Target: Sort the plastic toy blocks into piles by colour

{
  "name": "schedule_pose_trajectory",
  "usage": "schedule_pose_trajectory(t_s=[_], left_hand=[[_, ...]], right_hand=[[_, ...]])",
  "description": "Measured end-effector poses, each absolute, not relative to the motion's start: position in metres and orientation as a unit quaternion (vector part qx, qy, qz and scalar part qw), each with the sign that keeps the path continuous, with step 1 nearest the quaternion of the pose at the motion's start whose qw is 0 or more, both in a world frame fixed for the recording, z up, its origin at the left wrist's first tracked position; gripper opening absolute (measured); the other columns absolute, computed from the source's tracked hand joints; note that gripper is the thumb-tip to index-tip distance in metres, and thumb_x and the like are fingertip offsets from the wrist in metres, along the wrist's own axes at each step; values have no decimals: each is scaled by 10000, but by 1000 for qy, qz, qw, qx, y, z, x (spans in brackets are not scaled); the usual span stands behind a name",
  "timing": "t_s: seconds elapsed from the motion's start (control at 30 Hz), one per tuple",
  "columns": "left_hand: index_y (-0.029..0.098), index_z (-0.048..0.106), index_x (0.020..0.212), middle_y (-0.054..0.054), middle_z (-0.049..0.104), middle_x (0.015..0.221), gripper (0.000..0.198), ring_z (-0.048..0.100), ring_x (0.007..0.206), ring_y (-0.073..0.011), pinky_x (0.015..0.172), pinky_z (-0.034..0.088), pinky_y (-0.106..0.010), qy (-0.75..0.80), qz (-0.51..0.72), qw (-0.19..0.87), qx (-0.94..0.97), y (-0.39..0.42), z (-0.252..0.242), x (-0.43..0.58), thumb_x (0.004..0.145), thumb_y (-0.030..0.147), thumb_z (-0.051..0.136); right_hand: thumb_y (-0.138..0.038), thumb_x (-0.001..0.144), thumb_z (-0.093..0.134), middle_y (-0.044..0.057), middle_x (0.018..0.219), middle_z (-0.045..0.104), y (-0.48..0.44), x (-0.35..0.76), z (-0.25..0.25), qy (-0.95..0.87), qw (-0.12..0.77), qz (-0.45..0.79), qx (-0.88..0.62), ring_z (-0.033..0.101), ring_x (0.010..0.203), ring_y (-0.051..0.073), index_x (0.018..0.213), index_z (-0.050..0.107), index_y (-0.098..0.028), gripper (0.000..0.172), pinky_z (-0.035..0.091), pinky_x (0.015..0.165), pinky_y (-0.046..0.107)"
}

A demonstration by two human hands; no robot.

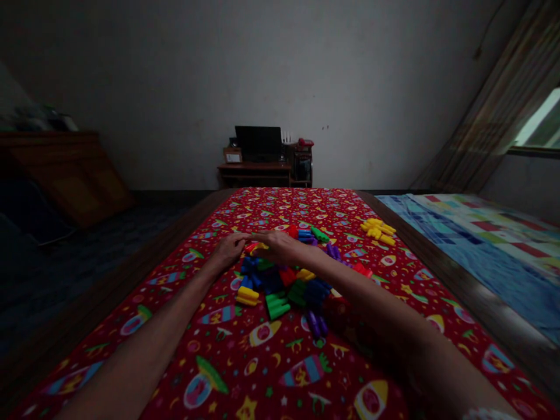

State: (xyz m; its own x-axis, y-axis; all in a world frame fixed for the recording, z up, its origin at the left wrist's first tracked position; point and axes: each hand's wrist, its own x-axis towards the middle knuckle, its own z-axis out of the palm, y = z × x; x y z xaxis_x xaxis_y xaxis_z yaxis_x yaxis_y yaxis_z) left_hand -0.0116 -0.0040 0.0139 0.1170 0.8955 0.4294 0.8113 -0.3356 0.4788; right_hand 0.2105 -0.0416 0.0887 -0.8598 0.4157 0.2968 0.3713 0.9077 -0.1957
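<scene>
My left hand (229, 249) is at the left edge of a loose pile of coloured plastic blocks, its fingers curled; what they hold, if anything, is hidden. From the right, my right hand (283, 245) reaches across the pile, fingers stretched toward the left hand and almost touching it. Just under it shows a yellow block (261, 246) with red beside it. Nearer to me lie a yellow block (247, 296), a green block (276, 305) and a purple block (317, 324). Dark blue blocks (269, 280) fill the middle, partly shadowed by my right arm.
A separate cluster of yellow blocks (378, 230) lies near the right edge of the red patterned cloth (262, 373). Beyond the table stands a desk with a monitor (258, 143). A bed (485, 251) is to the right, a wooden cabinet (65, 175) to the left.
</scene>
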Motion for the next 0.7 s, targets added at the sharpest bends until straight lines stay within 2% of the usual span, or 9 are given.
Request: schedule_pose_trajectory(t_s=[0.13,0.2,0.3,0.4,0.47,0.57,0.7], left_hand=[[204,744,890,-49,743,1027,398,656,987,-224,939,499,-338,569,332,70,749,-6,16,-11,747,301,385],[204,745,888,-46,746,1015,399,657,980,-218,937,501,-340,569,332,73,749,-8,18,-10,747,289,382],[202,743,897,-46,746,1014,392,661,965,-212,920,510,-343,566,334,76,750,-11,20,-8,761,278,384],[197,738,904,-55,745,1004,387,668,951,-214,897,522,-336,570,332,78,747,-12,22,-7,773,291,386],[195,735,899,-60,743,1004,380,669,955,-216,891,525,-329,573,331,80,745,-11,22,-7,772,298,392],[193,734,882,-66,740,1017,368,667,965,-222,902,522,-340,569,329,82,749,-9,21,-8,765,291,398],[192,735,880,-69,743,1011,369,671,946,-224,906,521,-355,562,336,78,752,-10,20,-10,760,297,402]], right_hand=[[-154,855,583,131,1028,700,-34,187,92,-961,65,48,-263,646,898,207,1130,657,-141,285,448,714,258],[-187,868,580,125,1003,707,-35,193,96,-956,94,45,-276,648,885,198,1115,666,-143,265,440,708,253],[-227,884,568,114,1019,710,-35,228,102,-930,197,41,-309,649,889,177,1149,649,-149,288,435,734,241],[-218,875,566,112,1077,702,-29,292,107,-863,288,19,-414,651,908,175,1180,632,-152,319,439,781,248],[-234,864,572,121,1025,713,-20,343,107,-793,299,-2,-531,659,890,196,1166,636,-133,325,450,792,270],[-251,835,588,172,1070,690,-8,414,102,-655,308,-51,-688,639,978,246,1150,632,-79,362,453,853,321],[-279,809,606,187,1074,675,-1,468,86,-582,269,-57,-765,615,1010,275,1100,647,-81,354,462,841,355]])
